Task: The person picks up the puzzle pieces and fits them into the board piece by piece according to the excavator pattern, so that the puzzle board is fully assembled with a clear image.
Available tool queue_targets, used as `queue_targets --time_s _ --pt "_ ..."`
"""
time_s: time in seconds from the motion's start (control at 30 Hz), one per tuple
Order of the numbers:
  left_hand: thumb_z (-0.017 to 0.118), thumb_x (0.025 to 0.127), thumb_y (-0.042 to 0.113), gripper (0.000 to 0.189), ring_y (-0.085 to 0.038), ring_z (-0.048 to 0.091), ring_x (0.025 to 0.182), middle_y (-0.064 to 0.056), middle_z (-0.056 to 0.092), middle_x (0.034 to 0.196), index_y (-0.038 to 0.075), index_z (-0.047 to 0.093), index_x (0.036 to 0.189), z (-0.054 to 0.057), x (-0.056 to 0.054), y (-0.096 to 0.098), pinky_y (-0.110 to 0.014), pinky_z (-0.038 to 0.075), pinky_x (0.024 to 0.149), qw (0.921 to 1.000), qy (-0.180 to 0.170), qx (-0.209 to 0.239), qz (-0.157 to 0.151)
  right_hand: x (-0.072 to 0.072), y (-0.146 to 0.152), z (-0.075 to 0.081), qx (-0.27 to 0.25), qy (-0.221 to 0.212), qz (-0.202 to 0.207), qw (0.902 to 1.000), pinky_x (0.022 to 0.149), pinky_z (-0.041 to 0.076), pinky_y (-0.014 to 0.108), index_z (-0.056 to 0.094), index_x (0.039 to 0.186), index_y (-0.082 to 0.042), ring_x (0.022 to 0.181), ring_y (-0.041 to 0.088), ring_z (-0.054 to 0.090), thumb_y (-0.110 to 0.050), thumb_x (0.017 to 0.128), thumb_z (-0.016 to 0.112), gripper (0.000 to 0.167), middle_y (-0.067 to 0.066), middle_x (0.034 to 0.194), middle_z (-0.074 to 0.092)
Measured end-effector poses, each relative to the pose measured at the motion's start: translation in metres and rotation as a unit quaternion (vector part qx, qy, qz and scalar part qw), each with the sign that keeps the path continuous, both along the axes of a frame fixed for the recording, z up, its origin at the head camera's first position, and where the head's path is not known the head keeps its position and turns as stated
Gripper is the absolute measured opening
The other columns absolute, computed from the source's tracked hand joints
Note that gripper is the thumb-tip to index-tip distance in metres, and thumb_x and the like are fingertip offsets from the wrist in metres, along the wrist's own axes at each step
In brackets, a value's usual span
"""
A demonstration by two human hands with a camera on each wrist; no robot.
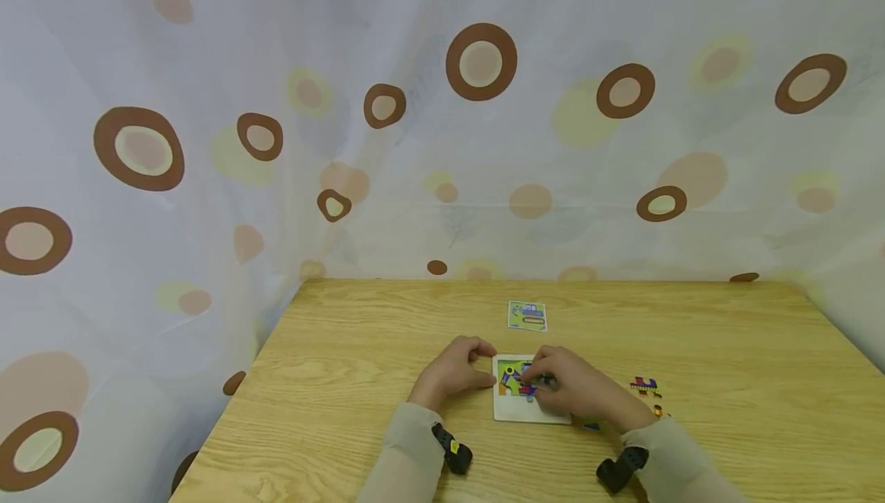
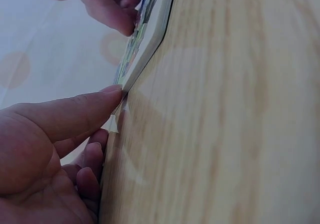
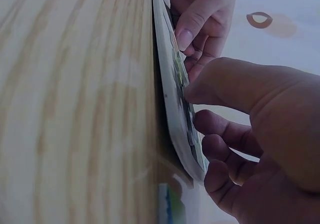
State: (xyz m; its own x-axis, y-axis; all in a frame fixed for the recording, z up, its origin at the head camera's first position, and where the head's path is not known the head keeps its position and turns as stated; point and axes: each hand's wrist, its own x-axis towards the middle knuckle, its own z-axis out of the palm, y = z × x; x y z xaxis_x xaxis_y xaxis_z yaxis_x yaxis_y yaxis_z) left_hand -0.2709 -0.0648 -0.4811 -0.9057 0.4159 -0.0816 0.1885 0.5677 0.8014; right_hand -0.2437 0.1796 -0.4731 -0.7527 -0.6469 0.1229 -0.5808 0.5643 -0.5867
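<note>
A white-rimmed jigsaw puzzle board (image 1: 515, 411) lies on the table, its upper part filled with green, purple and red pieces. At its left edge is my left hand (image 1: 452, 371), thumb on the near side of the edge and index finger at the far corner, gripping the board. My right hand (image 1: 577, 388) is over the board's right half. Its thumb and index finger pinch a puzzle piece at the picture, the piece mostly hidden by the fingers. The right wrist view has the thumb (image 3: 220, 87) right at the pieces, with the other fingers curled beside it.
A small picture card (image 1: 528, 316) of a digger lies beyond the board. To the right are a loose purple puzzle piece (image 1: 645, 386) and an orange one (image 1: 659, 411). A blue-green piece (image 1: 591, 425) sits by the board's near right corner. A spotted curtain (image 1: 415, 203) hangs behind the wooden table (image 1: 346, 365).
</note>
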Motion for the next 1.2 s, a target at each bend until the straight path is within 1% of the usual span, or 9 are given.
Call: queue_targets --time_s 0.17,0.33,0.47,0.6,0.7,0.83,1.03,1.2 --pt "0.08 0.084 0.011 0.032 -0.023 0.052 0.11 -0.002 0.059 0.117 0.013 0.069 0.114 0.0 0.0 0.0 -0.042 0.044 0.096 1.0 0.0 -0.001 0.002 0.001 -0.001 0.0 -0.001 0.0 -0.001 1.0 0.062 0.04 0.026 0.076 0.111 -0.01 0.073 0.012 0.047 0.001 0.084 0.065 0.031 -0.004 0.093 0.058" --pt "0.08 0.084 0.012 0.033 -0.023 0.052 0.111 -0.001 0.059 0.118 0.014 0.069 0.115 -0.001 -0.001 0.0 -0.043 0.044 0.097 1.0 -0.001 -0.001 0.002 0.0 -0.003 -0.001 0.002 0.002 -0.005 1.0 0.061 0.041 0.025 0.077 0.109 -0.007 0.071 0.011 0.046 0.002 0.083 0.067 0.029 -0.003 0.091 0.057" --pt "0.079 0.085 0.015 0.033 -0.023 0.052 0.113 0.0 0.058 0.12 0.015 0.068 0.117 0.0 -0.002 0.0 -0.042 0.044 0.098 1.0 -0.003 -0.006 0.0 -0.001 -0.004 0.001 0.008 -0.001 -0.009 0.9999 0.061 0.042 0.025 0.077 0.108 -0.006 0.073 0.009 0.048 -0.004 0.086 0.07 0.023 -0.004 0.09 0.057" --pt "0.08 0.085 0.015 0.033 -0.022 0.052 0.112 0.0 0.058 0.12 0.015 0.069 0.116 0.001 -0.002 0.001 -0.041 0.044 0.097 1.0 -0.002 -0.004 -0.001 -0.001 -0.007 0.002 0.019 0.006 -0.029 0.9994 0.06 0.043 0.025 0.078 0.102 -0.007 0.071 0.006 0.049 -0.006 0.086 0.074 0.017 -0.005 0.086 0.057" --pt "0.08 0.084 0.014 0.033 -0.022 0.052 0.111 0.0 0.058 0.119 0.014 0.069 0.116 0.0 -0.001 0.001 -0.041 0.044 0.096 1.0 -0.002 -0.003 -0.001 0.002 -0.012 0.004 0.028 0.02 -0.05 0.9982 0.056 0.04 0.024 0.079 0.098 -0.006 0.066 0.006 0.047 -0.004 0.085 0.074 0.014 -0.005 0.081 0.056" --pt "0.08 0.085 0.015 0.034 -0.021 0.052 0.111 0.001 0.058 0.12 0.015 0.069 0.117 -0.002 -0.001 0.0 -0.04 0.044 0.096 1.0 -0.002 -0.006 -0.001 0.006 -0.016 0.007 0.042 0.034 -0.062 0.9966 0.054 0.036 0.024 0.079 0.098 -0.006 0.062 0.007 0.043 -0.006 0.086 0.075 0.013 -0.005 0.079 0.055" --pt "0.079 0.085 0.015 0.034 -0.023 0.052 0.113 0.0 0.058 0.121 0.015 0.068 0.117 0.0 -0.001 -0.001 -0.042 0.044 0.096 1.0 -0.001 -0.004 0.001 0.008 -0.018 0.006 0.041 0.018 -0.071 0.9965 0.056 0.037 0.025 0.079 0.101 -0.005 0.064 0.007 0.044 -0.012 0.085 0.078 0.018 -0.005 0.082 0.057" --pt "0.079 0.085 0.013 0.034 -0.024 0.052 0.114 0.0 0.058 0.12 0.014 0.068 0.117 0.0 -0.001 -0.001 -0.042 0.043 0.098 1.0 -0.007 0.001 0.0 0.01 -0.021 0.006 0.056 0.027 -0.085 0.9945 0.057 0.038 0.026 0.079 0.099 -0.005 0.065 0.008 0.046 -0.011 0.083 0.079 0.017 -0.004 0.081 0.058"
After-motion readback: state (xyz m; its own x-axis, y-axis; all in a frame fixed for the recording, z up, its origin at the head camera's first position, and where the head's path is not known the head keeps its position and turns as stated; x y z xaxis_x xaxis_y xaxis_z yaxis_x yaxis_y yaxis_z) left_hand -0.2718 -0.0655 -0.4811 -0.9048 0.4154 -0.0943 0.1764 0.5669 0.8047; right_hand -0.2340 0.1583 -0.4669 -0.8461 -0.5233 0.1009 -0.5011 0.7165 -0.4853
